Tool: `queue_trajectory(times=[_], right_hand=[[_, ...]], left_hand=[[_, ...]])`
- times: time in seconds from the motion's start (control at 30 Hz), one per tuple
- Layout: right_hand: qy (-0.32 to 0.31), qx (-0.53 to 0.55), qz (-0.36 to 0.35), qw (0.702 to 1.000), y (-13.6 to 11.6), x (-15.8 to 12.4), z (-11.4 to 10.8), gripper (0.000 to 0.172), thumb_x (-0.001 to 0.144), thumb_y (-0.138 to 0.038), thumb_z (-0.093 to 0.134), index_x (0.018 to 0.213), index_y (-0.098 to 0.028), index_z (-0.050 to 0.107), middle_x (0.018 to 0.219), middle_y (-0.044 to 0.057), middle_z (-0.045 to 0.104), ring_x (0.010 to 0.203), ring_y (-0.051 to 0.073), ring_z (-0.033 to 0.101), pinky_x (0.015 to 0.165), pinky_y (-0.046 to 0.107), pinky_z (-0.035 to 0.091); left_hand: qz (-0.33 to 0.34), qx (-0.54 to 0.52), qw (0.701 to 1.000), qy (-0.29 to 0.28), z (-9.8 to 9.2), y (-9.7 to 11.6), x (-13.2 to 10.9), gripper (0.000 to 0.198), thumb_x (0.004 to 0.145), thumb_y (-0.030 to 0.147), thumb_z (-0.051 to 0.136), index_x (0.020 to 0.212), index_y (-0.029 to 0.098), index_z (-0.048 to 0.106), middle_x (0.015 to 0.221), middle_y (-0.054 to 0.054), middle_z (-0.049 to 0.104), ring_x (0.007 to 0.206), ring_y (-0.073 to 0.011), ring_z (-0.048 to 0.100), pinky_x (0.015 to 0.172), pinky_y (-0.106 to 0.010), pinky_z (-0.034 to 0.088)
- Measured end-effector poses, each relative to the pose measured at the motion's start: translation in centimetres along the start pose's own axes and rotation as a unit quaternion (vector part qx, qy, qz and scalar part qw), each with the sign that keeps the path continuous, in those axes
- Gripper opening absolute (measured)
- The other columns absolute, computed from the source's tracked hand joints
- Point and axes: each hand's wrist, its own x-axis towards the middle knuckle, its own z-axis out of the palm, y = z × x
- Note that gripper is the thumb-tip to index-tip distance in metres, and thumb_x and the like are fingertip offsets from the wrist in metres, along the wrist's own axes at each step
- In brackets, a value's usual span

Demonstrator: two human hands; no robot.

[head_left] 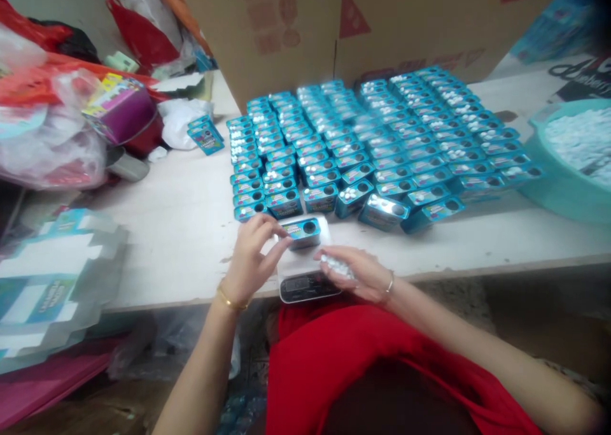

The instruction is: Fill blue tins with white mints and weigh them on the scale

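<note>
The right hand [367, 274] is cupped round a clump of white pellets [338, 267]; the left hand [252, 251] has thumb and fingers at the near box's end, and I cannot tell whether they grip it. That near box [304, 232] sits on the scale [292, 264], its dark hole facing up. Taking it as the dial's centre, the left hand is at eight o'clock, the right at four. From eleven to two stand rows of boxes [321, 197], many with pellets on top; these look done, though blur hides some tops. The basin [563, 193] towards three holds plenty more pellets, and flat boxes [52, 282] towards nine look not yet made up. Box lettering is too blurred to read. The carton [410, 27] at twelve bears red print and a red triangle. A black item [585, 81] towards two shows pale letters, seemingly ending "berry".
</note>
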Motion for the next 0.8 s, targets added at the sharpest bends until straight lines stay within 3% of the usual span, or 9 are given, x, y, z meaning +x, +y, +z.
queue_trajectory(times=[0.07,0.17,0.27,0.37,0.47,0.53,0.63,0.8], right_hand=[[-0.028,0.048,0.024,0.998,0.4,0.6,0.3,0.028,0.089,-0.038,0.053,0.081,-0.012,0.059,0.054,-0.002,0.055,0.033,0.002,0.033,0.029,0.013,0.015],[-0.043,0.096,0.039,0.994,0.6,0.9,0.4,0.034,0.095,-0.038,0.041,0.079,-0.013,0.057,0.053,-0.001,0.054,0.032,0.004,0.035,0.027,0.013,0.016],[-0.019,0.105,0.034,0.994,0.6,0.8,-0.1,0.030,0.096,-0.028,0.039,0.080,-0.012,0.058,0.053,-0.002,0.054,0.031,0.003,0.033,0.027,0.013,0.017],[0.018,0.104,0.027,0.994,0.7,0.8,-0.7,0.028,0.096,-0.023,0.039,0.080,-0.011,0.058,0.054,-0.002,0.054,0.030,0.002,0.033,0.027,0.012,0.016],[0.053,0.108,0.023,0.992,0.5,1.0,-1.0,0.032,0.097,-0.025,0.035,0.078,-0.011,0.057,0.054,-0.001,0.055,0.030,0.002,0.035,0.026,0.012,0.015],[0.056,0.117,0.011,0.991,0.3,1.4,-1.0,0.033,0.097,-0.027,0.034,0.075,-0.012,0.054,0.052,-0.001,0.054,0.030,0.004,0.036,0.025,0.012,0.015],[0.057,0.130,-0.015,0.990,-0.1,1.9,-0.8,0.033,0.096,-0.029,0.035,0.071,-0.014,0.050,0.048,-0.001,0.052,0.030,0.005,0.037,0.024,0.013,0.016],[0.042,0.116,-0.012,0.992,-0.2,2.9,-0.5,0.031,0.095,-0.027,0.033,0.072,-0.015,0.050,0.046,-0.003,0.049,0.029,0.005,0.036,0.025,0.013,0.016]], left_hand=[[0.034,0.000,0.999,-0.015,0.3,1.3,0.0,0.012,0.089,0.030,0.058,0.097,0.022,0.060,0.097,-0.006,0.059,0.095,-0.0208,0.055,0.084,-0.039,0.044],[0.032,0.014,0.999,0.004,1.2,1.8,-0.5,0.041,0.083,0.039,0.066,0.119,0.025,0.054,0.118,-0.010,0.056,0.112,-0.0256,0.052,0.096,-0.045,0.041],[-0.071,-0.027,0.993,0.087,3.0,-0.3,-1.2,0.065,0.075,0.046,0.073,0.129,0.023,0.045,0.126,-0.012,0.053,0.118,-0.0278,0.050,0.100,-0.046,0.041],[-0.134,-0.110,0.984,0.051,4.9,-2.8,-1.6,0.066,0.076,0.043,0.072,0.130,0.022,0.042,0.125,-0.011,0.056,0.114,-0.0253,0.055,0.096,-0.040,0.046],[-0.062,-0.107,0.992,0.018,5.6,-3.2,-1.3,0.045,0.083,0.032,0.064,0.124,0.023,0.049,0.117,-0.008,0.062,0.105,-0.0224,0.059,0.089,-0.036,0.048],[0.035,-0.027,0.999,0.011,5.0,-2.3,-0.8,0.038,0.083,0.023,0.061,0.120,0.024,0.054,0.111,-0.008,0.064,0.100,-0.0226,0.058,0.090,-0.039,0.045],[0.135,0.114,0.984,-0.005,3.8,-0.9,-0.2,0.038,0.080,0.015,0.059,0.117,0.023,0.058,0.106,-0.008,0.066,0.091,-0.0234,0.055,0.094,-0.046,0.039],[0.169,0.193,0.967,0.013,3.1,-0.3,-0.6,0.034,0.082,0.014,0.056,0.115,0.021,0.059,0.101,-0.009,0.068,0.086,-0.0231,0.054,0.094,-0.046,0.037]])
